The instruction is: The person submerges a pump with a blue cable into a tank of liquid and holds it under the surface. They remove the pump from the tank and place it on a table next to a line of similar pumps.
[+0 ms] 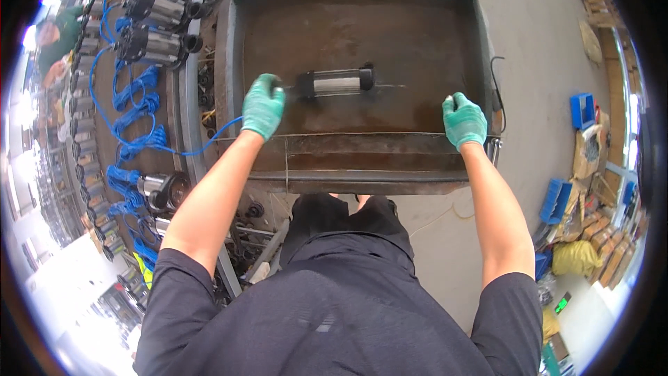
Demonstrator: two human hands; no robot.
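Observation:
In a wide metal tank (358, 186) with a brown, wet-looking inside lies a pump (337, 83), a silver cylinder with black ends, on its side. My left hand (263, 107), in a green glove, is over the tank's left part, left of the pump. Its fingers are curled closed, and a blue cable (221, 127) runs up to it from the left. Near the tank's right wall is my right hand (465, 120), also green-gloved and apart from the pump. Its fingers are bent together; what they hold, if anything, is too small to make out.
Several similar pumps (156, 45) with coiled blue cables (139, 115) stand left of the tank. Another pump (163, 190) lies nearer me. A black hose (499, 94) hangs at the tank's right side. Blue bins (557, 200) are farther right, and a person (59, 42) is far left.

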